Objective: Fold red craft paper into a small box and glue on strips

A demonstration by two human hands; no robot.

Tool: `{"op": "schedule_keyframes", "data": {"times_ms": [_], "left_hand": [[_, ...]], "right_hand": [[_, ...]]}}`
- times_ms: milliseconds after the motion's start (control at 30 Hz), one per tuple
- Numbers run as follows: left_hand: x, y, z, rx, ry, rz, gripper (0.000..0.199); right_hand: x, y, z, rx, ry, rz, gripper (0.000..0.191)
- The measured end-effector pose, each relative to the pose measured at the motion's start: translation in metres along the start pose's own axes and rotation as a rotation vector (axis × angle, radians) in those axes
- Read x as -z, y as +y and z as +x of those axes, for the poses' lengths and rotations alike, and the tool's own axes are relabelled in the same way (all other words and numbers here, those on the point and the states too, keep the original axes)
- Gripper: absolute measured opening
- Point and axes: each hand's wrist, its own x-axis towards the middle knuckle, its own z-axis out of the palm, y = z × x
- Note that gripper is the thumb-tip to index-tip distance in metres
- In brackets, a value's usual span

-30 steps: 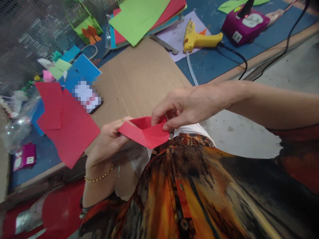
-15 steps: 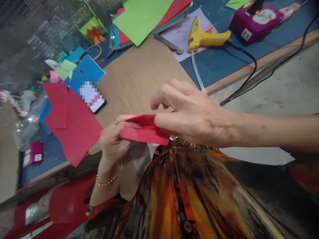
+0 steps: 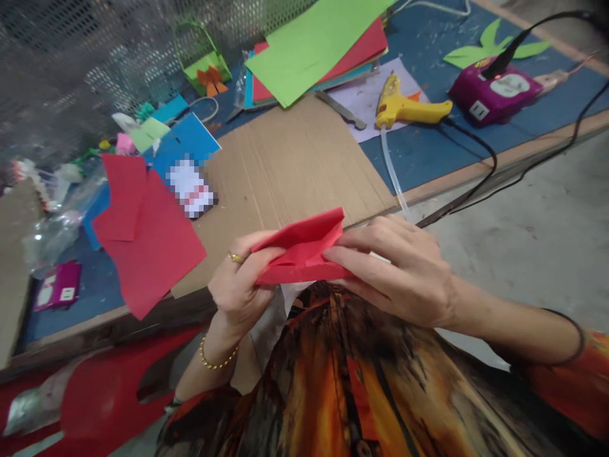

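Note:
A folded piece of red paper [image 3: 307, 251] is held in front of my body, its top flap raised so that the inside shows. My left hand [image 3: 245, 273] grips its left end, thumb on the near fold and fingers behind. At the right end, my right hand [image 3: 399, 270] is closed on the paper, with thumb and fingertips on the inner fold and lower edge. Just beyond the paper lies a brown cardboard sheet [image 3: 290, 158]. Larger cut pieces of red paper [image 3: 157, 241] rest to the left of my left hand.
A yellow glue gun [image 3: 409, 109] with a clear glue stick lies at the right, its black cord running off the table edge. Near it are a purple power socket [image 3: 497, 89], a grey blade [image 3: 341, 111] and stacked green paper [image 3: 318, 51]. A phone [image 3: 190, 187] sits left.
My right hand has come down from above the paper and taken its right end. The flap now stands more open. The view has shifted slightly.

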Motion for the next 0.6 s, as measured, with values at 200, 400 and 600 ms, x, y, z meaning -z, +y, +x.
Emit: {"op": "schedule_keyframes", "data": {"times_ms": [200,400,600], "left_hand": [[-0.001,0.005,0.000,-0.039,-0.031,-0.081,0.014],[0.005,0.006,-0.003,0.008,-0.081,-0.060,0.008],[0.013,0.003,-0.007,-0.036,-0.234,-0.034,0.015]], "right_hand": [[0.000,-0.002,0.001,-0.007,-0.026,0.182,0.014],[0.006,-0.005,0.002,-0.008,-0.025,0.075,0.019],[0.003,-0.004,-0.005,0.005,-0.008,-0.032,0.021]]}}
